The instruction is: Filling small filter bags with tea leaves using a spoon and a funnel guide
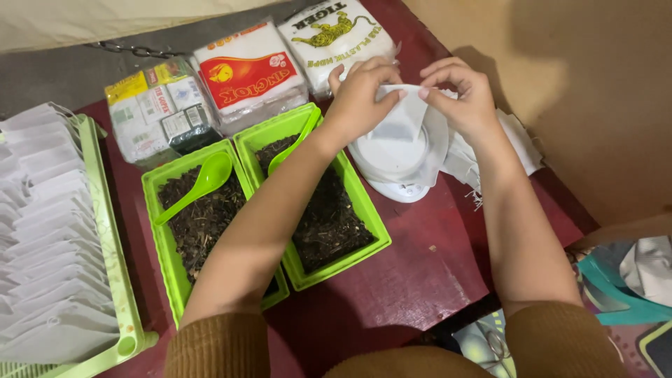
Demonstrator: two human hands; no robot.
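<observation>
Both hands, left hand (360, 94) and right hand (462, 94), pinch the top edge of a small white paper filter bag (400, 119) at twelve o'clock, above a round white scale (399, 164). It looks featherlight, limp and tearable; the mouth's corners seem the best hold.

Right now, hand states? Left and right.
Left hand: closed, fingers pinching the left edge of a small white paper bag.
Right hand: closed, fingers pinching the bag's top right edge.
</observation>
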